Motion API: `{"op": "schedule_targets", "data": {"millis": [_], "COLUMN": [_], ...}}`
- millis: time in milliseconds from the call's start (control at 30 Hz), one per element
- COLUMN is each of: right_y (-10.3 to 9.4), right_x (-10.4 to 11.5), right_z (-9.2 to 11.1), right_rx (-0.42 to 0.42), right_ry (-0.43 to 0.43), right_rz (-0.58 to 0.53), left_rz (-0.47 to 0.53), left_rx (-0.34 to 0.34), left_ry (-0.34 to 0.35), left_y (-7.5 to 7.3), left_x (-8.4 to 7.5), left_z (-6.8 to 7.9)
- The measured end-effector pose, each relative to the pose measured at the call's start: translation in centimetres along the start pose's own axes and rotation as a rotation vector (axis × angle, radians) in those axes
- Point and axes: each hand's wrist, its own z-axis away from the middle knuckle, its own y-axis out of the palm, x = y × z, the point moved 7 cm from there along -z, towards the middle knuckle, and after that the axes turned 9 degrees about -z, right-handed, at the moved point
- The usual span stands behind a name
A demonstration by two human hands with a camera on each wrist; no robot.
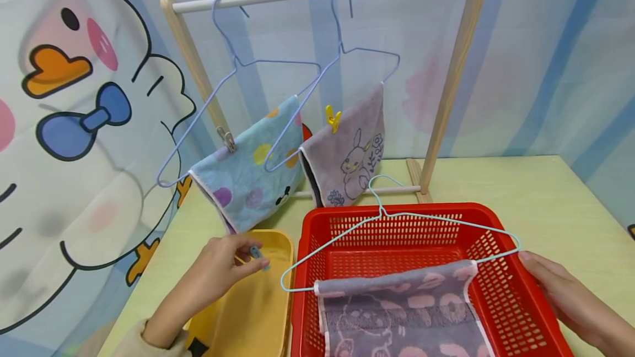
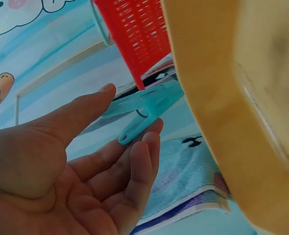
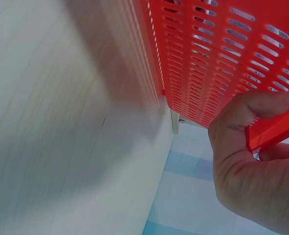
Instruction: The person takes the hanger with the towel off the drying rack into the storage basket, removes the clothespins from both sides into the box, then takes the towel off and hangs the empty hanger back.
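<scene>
the left fingers (image 2: 143, 164) pinch a blue clothespin (image 2: 156, 106) left of the grey towel (image 1: 404, 318), draped left-to-right, while the right fingers (image 3: 264, 104) grip the red basket (image 1: 466, 208).

A blue clothespin (image 2: 156, 105) is pinched beside the gripped red basket (image 1: 446, 206).

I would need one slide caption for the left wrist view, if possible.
Left hand pinches a turquoise clothespin, with a yellow tray and part of a red basket in view.

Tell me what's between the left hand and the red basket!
The head view shows the blue-green clothespin the left hand pinches, part of the yellow tray, and one end of the mint hanger.
</scene>
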Motion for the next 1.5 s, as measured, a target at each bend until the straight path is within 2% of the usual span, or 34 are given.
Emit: {"op": "schedule_targets", "data": {"millis": [267,733,1167,1500], "right_y": [0.0,0.1,-0.1,-0.2], "right_x": [-0.2,-0.2,-0.1,0.0], "right_z": [0.1,0.1,0.0,0.1], "right_rx": [-0.040,-0.033,-0.031,-0.029], "right_ry": [0.027,0.029,0.029,0.028], "right_rz": [0.011,0.009,0.010,0.005], "left_rz": [0.021,0.041,-0.035,-0.043], "left_rx": [0.061,0.186,0.193,0.205], "left_ry": [-0.020,-0.039,-0.004,-0.038], "left_y": [1.6,3.5,3.9,4.1], "left_x": [1.2,2.3,2.8,2.9], "left_z": [0.2,0.6,0.9,0.9]}}
